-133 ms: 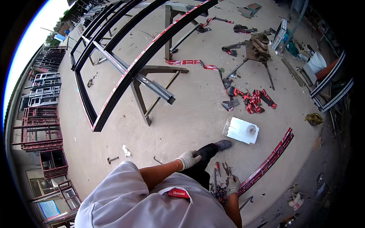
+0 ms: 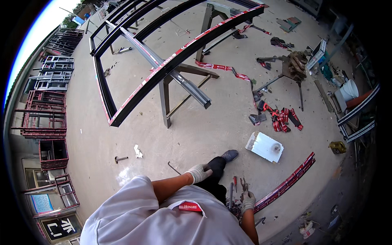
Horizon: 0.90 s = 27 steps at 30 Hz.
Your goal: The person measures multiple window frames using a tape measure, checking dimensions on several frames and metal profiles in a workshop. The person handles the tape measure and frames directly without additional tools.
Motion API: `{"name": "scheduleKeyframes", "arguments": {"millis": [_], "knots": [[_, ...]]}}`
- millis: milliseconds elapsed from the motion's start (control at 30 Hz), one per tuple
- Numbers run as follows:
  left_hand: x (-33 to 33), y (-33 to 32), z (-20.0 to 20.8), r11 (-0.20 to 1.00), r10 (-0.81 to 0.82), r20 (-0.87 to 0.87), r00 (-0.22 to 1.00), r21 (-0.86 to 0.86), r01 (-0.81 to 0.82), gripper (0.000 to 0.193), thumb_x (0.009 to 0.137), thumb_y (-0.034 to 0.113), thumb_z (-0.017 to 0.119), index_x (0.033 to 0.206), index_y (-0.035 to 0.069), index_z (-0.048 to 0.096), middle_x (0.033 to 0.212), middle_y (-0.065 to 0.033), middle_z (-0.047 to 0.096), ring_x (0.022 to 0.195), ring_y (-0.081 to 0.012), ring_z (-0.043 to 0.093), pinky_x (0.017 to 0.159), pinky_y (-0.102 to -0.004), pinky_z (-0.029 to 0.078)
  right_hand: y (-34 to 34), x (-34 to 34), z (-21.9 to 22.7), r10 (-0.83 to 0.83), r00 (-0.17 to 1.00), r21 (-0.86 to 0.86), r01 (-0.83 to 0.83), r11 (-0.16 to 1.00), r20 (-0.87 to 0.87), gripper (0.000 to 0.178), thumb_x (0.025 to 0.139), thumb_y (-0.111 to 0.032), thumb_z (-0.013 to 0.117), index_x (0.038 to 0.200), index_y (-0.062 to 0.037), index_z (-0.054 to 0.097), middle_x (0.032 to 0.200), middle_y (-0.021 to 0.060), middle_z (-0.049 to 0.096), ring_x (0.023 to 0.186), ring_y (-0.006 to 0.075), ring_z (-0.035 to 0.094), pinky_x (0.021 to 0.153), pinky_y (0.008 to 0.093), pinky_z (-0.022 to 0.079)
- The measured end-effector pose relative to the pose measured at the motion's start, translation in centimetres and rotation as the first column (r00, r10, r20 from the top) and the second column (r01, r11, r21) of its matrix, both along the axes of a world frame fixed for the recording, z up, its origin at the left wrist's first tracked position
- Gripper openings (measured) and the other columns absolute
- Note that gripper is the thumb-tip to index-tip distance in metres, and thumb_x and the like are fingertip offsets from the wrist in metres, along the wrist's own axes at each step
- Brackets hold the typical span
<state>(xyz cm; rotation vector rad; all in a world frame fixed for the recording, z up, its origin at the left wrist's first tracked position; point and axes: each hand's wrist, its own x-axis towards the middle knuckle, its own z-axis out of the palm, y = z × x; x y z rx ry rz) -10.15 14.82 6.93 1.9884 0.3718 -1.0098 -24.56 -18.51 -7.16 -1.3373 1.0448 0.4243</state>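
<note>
My left hand (image 2: 199,174), in a pale ribbed glove with bare fingertips, rests against my dark-trousered leg (image 2: 215,168); its fingers lie over the leg and hold nothing visible. Low on the right, my right hand (image 2: 248,201), gloved the same way, reaches down among tools on the ground with its fingers curled. Pliers (image 2: 243,184) lie just beyond its fingertips; whether they touch is unclear. Beside them is a red-handled screwdriver (image 2: 234,181). A pile of small dark pieces (image 2: 232,208) sits left of this hand, partly hidden by my shirt. What the fingers hold cannot be made out.
Red-and-black curved strips (image 2: 286,183) extend right of my hand. A white board (image 2: 265,147) lies past my shoe (image 2: 230,155). Ahead, a large dark curved frame (image 2: 171,61) rests on metal trestles (image 2: 165,102). A hammer (image 2: 121,159) lies left; a red drill (image 2: 265,107) lies among scraps.
The view has shifted, so the frame and floor items appear farther right. My right hand sits slightly lower and more to the left in the picture. My left hand stays at my leg.
</note>
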Motion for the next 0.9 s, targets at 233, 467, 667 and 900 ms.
{"name": "scheduleKeyframes", "arguments": {"millis": [233,467,667,900], "knots": [[-5.1,12.8,4.2,0.967,0.251,0.117,0.961,0.023,-0.256,0.038,0.094,0.030,0.062,0.117,0.001,0.066,0.109,-0.0185,0.071,0.106,-0.0291,0.067,0.094,-0.0365,0.051,8.9,7.0,4.7,0.441,0.898,-0.160,-0.433,0.887,0.013,0.021,0.094,-0.016,0.063,0.108,-0.0007,0.065,0.081,0.0058,0.067,0.063,0.0131,0.061,0.054,0.0271,0.049],[-10.0,28.0,1.5,0.902,0.431,0.130,0.893,-0.022,-0.432,0.037,0.094,0.029,0.061,0.116,-0.001,0.066,0.109,-0.0184,0.070,0.104,-0.0291,0.066,0.093,-0.0367,0.051,24.9,18.2,11.1,0.775,0.598,-0.500,-0.617,0.607,0.203,0.024,0.094,-0.015,0.062,0.114,-0.0013,0.065,0.092,0.0096,0.070,0.082,0.0165,0.065,0.076,0.0327,0.054],[-14.8,46.4,-0.8,0.763,0.640,0.113,0.760,0.014,-0.646,0.039,0.095,0.031,0.060,0.118,0.000,0.065,0.108,-0.0149,0.071,0.101,-0.0243,0.065,0.091,-0.0353,0.050,52.7,25.3,20.3,0.869,0.322,-0.726,-0.480,0.492,0.376,0.024,0.092,-0.015,0.062,0.111,-0.0004,0.064,0.097,0.0153,0.068,0.089,0.0246,0.066,0.084,0.0369,0.053],[-22.3,66.9,0.8,0.372,0.886,0.318,0.336,-0.055,-0.927,0.027,0.097,0.024,0.060,0.110,0.000,0.065,0.089,-0.0064,0.068,0.079,-0.0136,0.062,0.075,-0.0293,0.051,83.9,25.8,23.7,0.961,-0.213,-0.957,-0.266,0.116,0.176,0.055,0.087,-0.027,0.067,0.130,0.0034,0.051,0.117,0.0267,0.058,0.107,0.0411,0.059,0.095,0.0485,0.048]]}}
